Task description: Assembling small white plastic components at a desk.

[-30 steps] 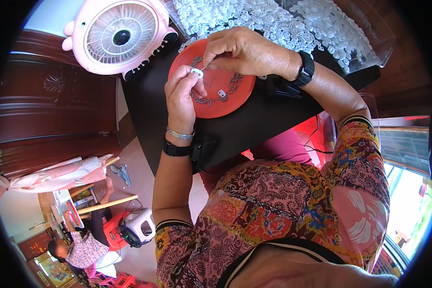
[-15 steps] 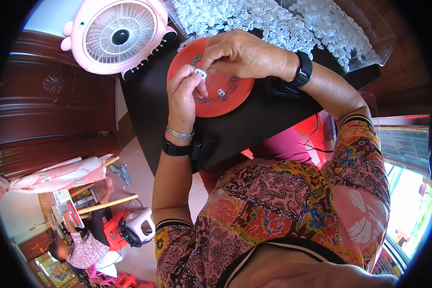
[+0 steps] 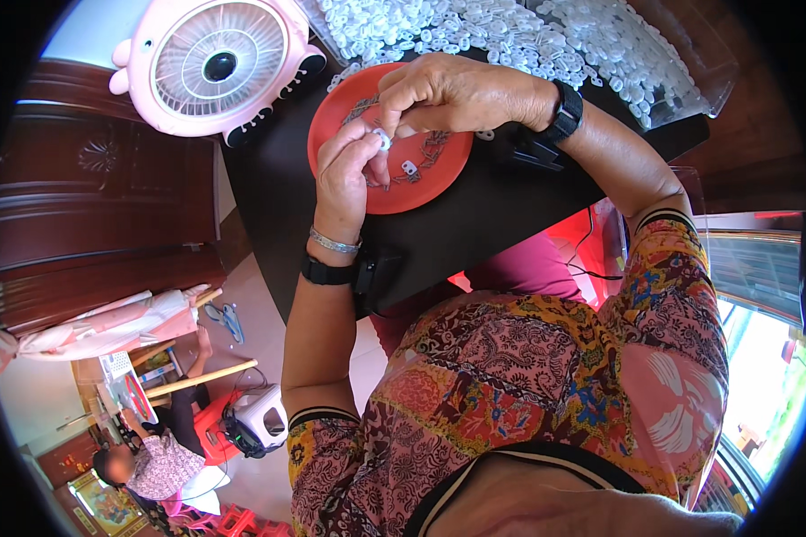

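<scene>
Over a red-orange plate (image 3: 394,199), my left hand (image 3: 342,174) pinches a small white oval plastic piece (image 3: 383,140) between thumb and forefinger. My right hand (image 3: 452,97) has its thumb and forefinger closed right beside that piece; whatever is between those fingertips is too small or hidden to name. Small grey metal pins (image 3: 433,150) lie scattered in a ring on the plate. Among them rests another white piece with two dark holes (image 3: 409,167).
A large heap of white plastic pieces (image 3: 510,40) covers the far side of the black table (image 3: 448,237), partly in clear trays. A pink fan (image 3: 219,67) stands at the far left. Under my right wrist is a dark stand (image 3: 537,152). Another person (image 3: 166,461) sits at lower left.
My right fingertips have come down against the white piece. The piece has tilted in my left fingers, its face showing less. The view has shifted slightly.
</scene>
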The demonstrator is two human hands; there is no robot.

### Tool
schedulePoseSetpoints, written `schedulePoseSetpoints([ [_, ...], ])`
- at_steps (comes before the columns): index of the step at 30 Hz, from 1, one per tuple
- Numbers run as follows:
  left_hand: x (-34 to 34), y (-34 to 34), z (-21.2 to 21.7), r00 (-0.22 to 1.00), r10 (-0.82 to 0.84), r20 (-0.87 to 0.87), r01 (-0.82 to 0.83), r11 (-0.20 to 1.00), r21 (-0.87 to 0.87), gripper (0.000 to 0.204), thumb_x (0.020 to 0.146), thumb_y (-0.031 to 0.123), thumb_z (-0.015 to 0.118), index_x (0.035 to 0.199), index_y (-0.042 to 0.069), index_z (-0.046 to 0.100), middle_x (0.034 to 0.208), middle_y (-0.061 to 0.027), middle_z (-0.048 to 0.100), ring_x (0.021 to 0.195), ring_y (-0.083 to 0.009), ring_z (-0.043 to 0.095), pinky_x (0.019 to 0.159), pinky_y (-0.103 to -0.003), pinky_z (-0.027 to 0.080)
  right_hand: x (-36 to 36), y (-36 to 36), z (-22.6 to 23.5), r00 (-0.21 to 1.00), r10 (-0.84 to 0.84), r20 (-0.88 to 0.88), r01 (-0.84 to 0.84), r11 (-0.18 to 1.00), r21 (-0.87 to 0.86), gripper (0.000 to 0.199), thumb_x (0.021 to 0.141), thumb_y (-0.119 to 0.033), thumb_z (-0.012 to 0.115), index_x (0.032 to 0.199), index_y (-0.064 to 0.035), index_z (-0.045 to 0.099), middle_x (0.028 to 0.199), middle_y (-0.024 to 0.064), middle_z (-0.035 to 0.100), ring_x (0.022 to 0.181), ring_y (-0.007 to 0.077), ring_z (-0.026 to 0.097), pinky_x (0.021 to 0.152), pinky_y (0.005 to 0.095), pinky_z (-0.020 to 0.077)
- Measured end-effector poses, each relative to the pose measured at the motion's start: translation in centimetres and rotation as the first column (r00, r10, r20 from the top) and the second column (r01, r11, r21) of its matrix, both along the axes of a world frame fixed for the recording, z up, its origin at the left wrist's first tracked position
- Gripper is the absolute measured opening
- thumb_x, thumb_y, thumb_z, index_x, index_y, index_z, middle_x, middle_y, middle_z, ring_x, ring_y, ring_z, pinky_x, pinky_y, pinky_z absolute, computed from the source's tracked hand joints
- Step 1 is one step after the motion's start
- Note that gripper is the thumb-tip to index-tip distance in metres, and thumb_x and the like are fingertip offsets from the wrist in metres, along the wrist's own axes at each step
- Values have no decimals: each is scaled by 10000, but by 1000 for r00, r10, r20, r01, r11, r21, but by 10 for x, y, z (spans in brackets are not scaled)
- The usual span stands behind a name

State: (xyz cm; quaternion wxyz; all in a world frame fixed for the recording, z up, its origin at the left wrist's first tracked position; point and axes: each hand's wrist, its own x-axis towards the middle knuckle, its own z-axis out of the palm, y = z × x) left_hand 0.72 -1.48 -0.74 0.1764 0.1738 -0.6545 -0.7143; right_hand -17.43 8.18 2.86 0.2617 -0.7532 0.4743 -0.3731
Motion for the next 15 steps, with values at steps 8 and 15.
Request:
schedulePoseSetpoints([
  [8,-1,9,3,990,137,25,-136,990,-42,219,859,164,479,714,10,534,549,-27,479,462,-106,442,445,-230,347,2,3,6,1000,-4,-15,5,997,81,33,822,7,601,840,-17,613,758,66,548,715,211,560,656,317,429],
  [15,3,-5,1,988,151,-16,-151,988,-6,217,874,193,482,720,46,525,593,-12,499,502,-103,485,476,-223,355,1,1,-1,994,-59,-90,65,996,66,60,801,-8,631,860,-14,622,788,80,585,740,205,599,660,313,460],
])
